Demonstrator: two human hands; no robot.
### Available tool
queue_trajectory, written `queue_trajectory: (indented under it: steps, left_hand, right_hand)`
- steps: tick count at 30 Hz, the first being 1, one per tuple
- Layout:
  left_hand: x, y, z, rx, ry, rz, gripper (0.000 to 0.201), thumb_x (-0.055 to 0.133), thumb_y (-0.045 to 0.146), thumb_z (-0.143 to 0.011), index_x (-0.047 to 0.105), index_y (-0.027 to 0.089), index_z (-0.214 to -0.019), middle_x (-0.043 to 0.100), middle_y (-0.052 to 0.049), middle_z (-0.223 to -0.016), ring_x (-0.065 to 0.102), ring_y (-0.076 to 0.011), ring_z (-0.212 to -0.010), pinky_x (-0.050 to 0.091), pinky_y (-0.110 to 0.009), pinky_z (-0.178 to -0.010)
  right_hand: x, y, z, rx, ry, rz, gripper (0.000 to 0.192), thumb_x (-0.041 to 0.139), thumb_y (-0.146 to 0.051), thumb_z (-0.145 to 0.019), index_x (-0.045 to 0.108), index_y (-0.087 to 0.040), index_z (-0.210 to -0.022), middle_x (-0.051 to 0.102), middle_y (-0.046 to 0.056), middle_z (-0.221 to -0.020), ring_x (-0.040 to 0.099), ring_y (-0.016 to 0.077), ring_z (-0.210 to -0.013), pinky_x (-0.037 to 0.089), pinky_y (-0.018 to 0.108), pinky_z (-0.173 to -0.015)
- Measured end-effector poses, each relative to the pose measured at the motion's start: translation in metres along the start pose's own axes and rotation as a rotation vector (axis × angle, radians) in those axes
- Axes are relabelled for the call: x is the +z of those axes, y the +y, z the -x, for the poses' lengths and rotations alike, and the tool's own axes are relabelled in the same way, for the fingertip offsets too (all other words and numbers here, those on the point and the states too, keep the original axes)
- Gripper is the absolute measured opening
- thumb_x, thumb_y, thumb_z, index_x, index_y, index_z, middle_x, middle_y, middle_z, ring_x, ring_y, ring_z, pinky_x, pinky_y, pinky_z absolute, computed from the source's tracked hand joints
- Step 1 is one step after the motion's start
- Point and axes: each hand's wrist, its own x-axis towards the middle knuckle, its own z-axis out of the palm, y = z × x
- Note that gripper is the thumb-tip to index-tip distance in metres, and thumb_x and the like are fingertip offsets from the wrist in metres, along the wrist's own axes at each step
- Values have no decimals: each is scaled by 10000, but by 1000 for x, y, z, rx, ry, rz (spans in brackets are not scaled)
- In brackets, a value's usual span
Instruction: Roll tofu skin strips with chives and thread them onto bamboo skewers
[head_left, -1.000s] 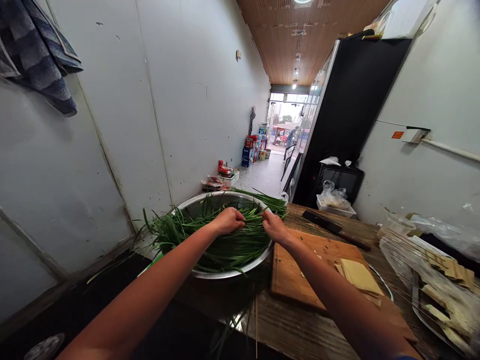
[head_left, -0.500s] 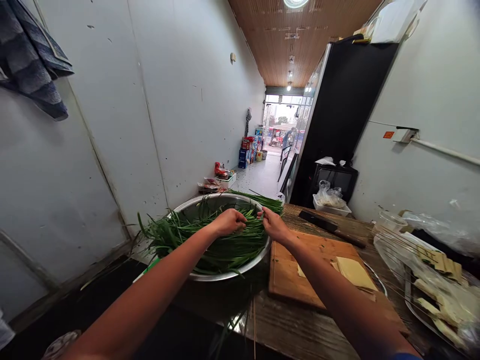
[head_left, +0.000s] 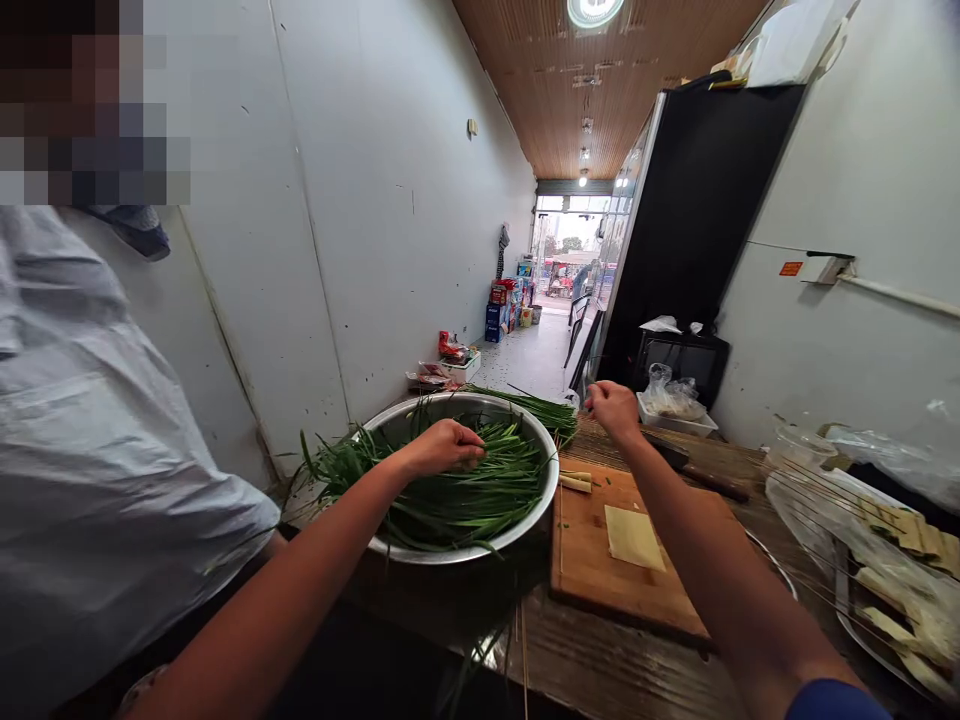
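Note:
A steel bowl (head_left: pixel 525 520) full of long green chives (head_left: pixel 465 490) stands at the table's left end. My left hand (head_left: pixel 442 447) lies on top of the chives in the bowl, its fingers curled into them. My right hand (head_left: pixel 615 408) is raised beyond the bowl's right rim, above the far end of the wooden cutting board (head_left: pixel 600 580). Its fingers are closed, and I cannot make out whether a thin leaf is between them. A loose bundle of chives (head_left: pixel 540 408) reaches over the bowl's rim toward that hand.
A person in a white shirt (head_left: pixel 82 480) stands close on the left. A pale tofu sheet (head_left: pixel 634 537) lies on the board, with a cleaver (head_left: pixel 701 478) behind it. Skewered tofu pieces on a tray (head_left: pixel 892 600) fill the right. Thin skewers (head_left: pixel 519 650) stick out over the table's front edge.
My right hand left the chives in the bowl and moved up and to the right. The person in white came into view on the left. My left hand stayed on the chives.

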Motion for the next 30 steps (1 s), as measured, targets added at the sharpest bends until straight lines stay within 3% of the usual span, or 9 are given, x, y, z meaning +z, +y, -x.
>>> queue_trajectory:
  steps: [2,6,8,12,15,17,20,24,30]
  left_hand:
    - [-4,9,3,46,31,45,367,533,464,-731,660,122,-778,638,-25,-682,481,-100,-572,365,-207,-560]
    - [-7,25,0,96,57,27,369,484,463,-766,641,136,-836,607,-8,-675,488,-108,-579,361,-204,-536]
    - [-5,32,-3,99,58,-59,334,470,425,-775,636,137,-807,565,6,-630,446,-100,-535,330,-205,-506]
    - [6,50,-11,145,98,-362,255,484,314,-761,628,141,-641,469,24,-512,346,-91,-489,245,-223,-490]
    - [21,71,-25,202,118,-498,241,482,219,-738,609,130,-553,454,18,-481,329,-88,-484,212,-240,-497]
    - [32,88,-36,225,106,-503,228,483,179,-717,607,123,-534,461,15,-473,335,-86,-487,206,-240,-495]
    - [49,112,-51,238,20,-373,205,510,207,-706,622,118,-559,480,21,-472,371,-84,-492,237,-219,-491]
    - [74,138,-63,206,-171,-79,273,525,355,-731,638,118,-656,514,24,-518,387,-78,-485,281,-204,-479]
    - [116,165,-84,248,-222,-11,296,560,399,-704,629,118,-638,514,23,-523,365,-67,-481,284,-198,-464]
  right_hand:
    - [21,-11,14,-180,-123,44,312,395,-296,-865,673,-157,-836,675,39,-730,575,120,-580,374,210,-564]
    - [57,-28,50,-520,-504,259,171,523,-237,-806,686,-186,-812,660,36,-803,581,149,-764,387,222,-672]
    - [54,-34,58,-554,-490,267,187,537,-180,-792,684,-187,-909,650,51,-875,575,160,-836,395,235,-729]
    - [4,-55,59,-519,-122,199,295,418,-184,-884,639,-199,-1078,613,70,-947,548,154,-876,399,250,-774]
    - [-35,-75,68,-764,-224,390,213,519,-274,-857,675,-218,-991,604,66,-886,533,177,-875,394,265,-768]
    - [-52,-81,78,-816,-292,553,186,527,-235,-851,683,-171,-927,609,93,-863,537,199,-854,396,286,-746]
    - [-75,-73,85,-763,-309,713,198,481,-143,-855,675,-106,-875,615,133,-845,546,222,-828,395,305,-704]
    - [-115,-41,87,-739,-319,757,223,456,-143,-871,676,-115,-845,622,121,-852,553,201,-815,387,282,-691]
    - [-158,-8,98,-632,-281,701,251,471,-244,-885,688,-120,-862,634,119,-834,569,185,-777,380,260,-663]
